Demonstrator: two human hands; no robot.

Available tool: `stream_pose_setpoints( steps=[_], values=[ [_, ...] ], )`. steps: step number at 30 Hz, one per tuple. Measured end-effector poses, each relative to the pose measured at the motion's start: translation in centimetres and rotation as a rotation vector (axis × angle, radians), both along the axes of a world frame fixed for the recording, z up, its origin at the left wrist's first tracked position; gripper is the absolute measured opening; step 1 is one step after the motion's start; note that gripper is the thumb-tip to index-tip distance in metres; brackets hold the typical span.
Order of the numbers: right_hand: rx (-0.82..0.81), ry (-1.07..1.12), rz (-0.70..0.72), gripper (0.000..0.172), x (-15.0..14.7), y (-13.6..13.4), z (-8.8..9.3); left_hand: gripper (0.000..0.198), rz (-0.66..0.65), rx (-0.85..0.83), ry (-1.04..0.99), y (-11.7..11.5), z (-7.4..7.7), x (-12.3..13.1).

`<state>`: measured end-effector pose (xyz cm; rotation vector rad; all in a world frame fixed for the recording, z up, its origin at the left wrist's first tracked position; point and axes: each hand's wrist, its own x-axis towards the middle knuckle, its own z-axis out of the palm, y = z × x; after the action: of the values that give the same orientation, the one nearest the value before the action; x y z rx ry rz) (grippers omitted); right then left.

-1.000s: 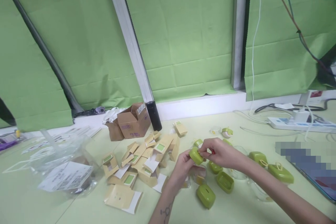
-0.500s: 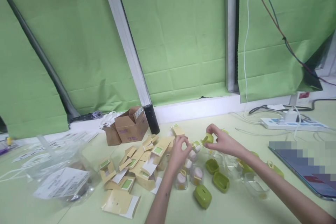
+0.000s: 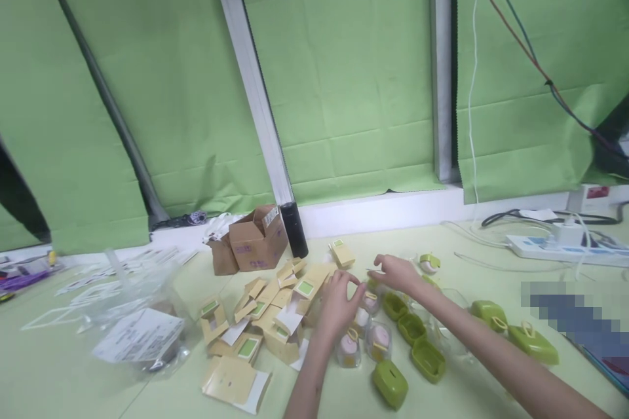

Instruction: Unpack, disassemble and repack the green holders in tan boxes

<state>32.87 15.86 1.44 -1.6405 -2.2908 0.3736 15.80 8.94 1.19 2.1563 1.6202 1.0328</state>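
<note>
My left hand [image 3: 340, 304] is over a group of clear cases with pink contents, its fingers curled and the fingertips close to the thumb; what they hold, if anything, is hidden. My right hand [image 3: 397, 273] has its fingers closed at a thin, pale sliver [image 3: 375, 270] too small to name. Below it, an open green shell [image 3: 394, 306] heads a row with a second green shell [image 3: 411, 328] and a third green shell [image 3: 429, 360]. A closed green cover [image 3: 390, 384] with a slot lies in front. Near my left wrist stands a clear case [image 3: 349, 348] with a yellow loop.
Opened yellow cartons [image 3: 238, 380] are heaped to the left. Further left lies a plastic bag [image 3: 147, 334] with a label sheet. A cardboard box [image 3: 258, 242] and a black cylinder [image 3: 293, 229] stand behind. More green covers [image 3: 533, 344], a power strip [image 3: 535, 247] and a blurred-out screen device [image 3: 590, 334] are on the right.
The green piece has left my right hand, and another open green shell now sits at the far end of the row. My right hand has come lower and nearer the left. The view has shifted slightly.
</note>
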Motion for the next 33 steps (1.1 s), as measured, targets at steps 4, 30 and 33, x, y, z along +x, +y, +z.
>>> stream_pose_setpoints(
  steps=[4, 30, 33],
  values=[
    [-0.099, -0.027, -0.008, 0.027, -2.0, 2.1, -0.7, 0.02, 0.049, 0.054, -0.171, -0.8, -0.7, 0.4],
    [0.123, 0.831, 0.203, 0.033, 6.0, -11.8, 0.5, 0.027, -0.441, -0.753, -1.601, -4.9, -1.7, 5.8],
    [0.137, 0.749, 0.391, 0.02, 5.7, -12.6, -0.5, 0.028, -0.406, -0.763, -1.614, -4.9, -1.9, 6.1]
  ],
)
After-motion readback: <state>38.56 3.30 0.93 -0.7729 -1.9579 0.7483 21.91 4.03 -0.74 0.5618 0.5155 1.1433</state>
